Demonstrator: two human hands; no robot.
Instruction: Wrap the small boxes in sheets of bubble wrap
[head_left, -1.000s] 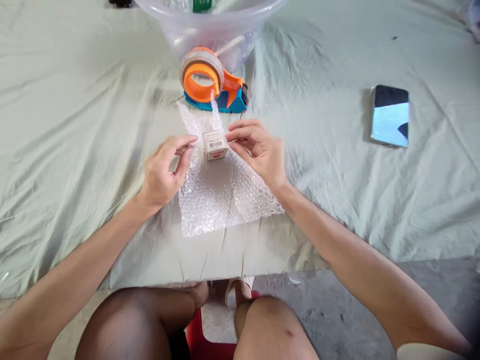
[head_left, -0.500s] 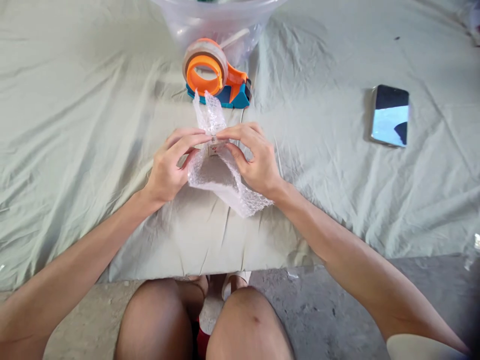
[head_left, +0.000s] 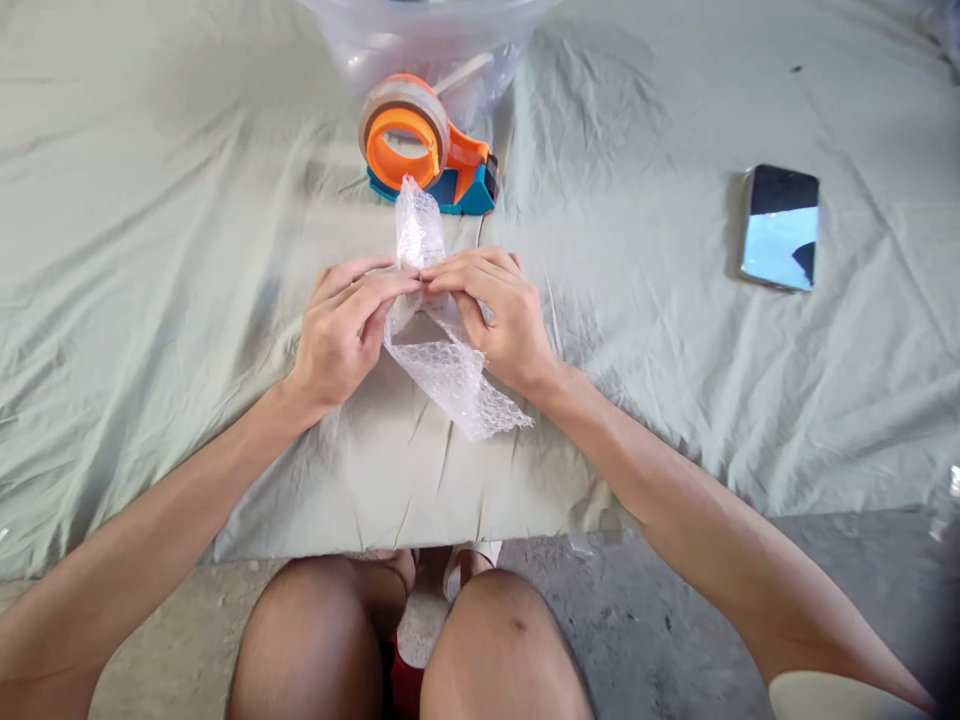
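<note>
A strip of clear bubble wrap is held between both hands over the cloth. My left hand grips its left side, with the fingertips at the middle of the wrap. My right hand pinches the wrap from the right, and its fingertips meet those of the left. One end stands up beyond the fingers, and a loose end hangs toward me. The small box seen inside the wrap earlier is now mostly hidden by fingers and plastic.
Just beyond the wrap stands an orange and blue tape dispenser with a roll of tape. Behind it is a translucent plastic tub. A phone lies at the right on the wrinkled grey-green cloth.
The upright end of the wrap has closed together, and the printed box face between my fingers has become covered. Its loose end has narrowed and folded. My hands have barely moved.
</note>
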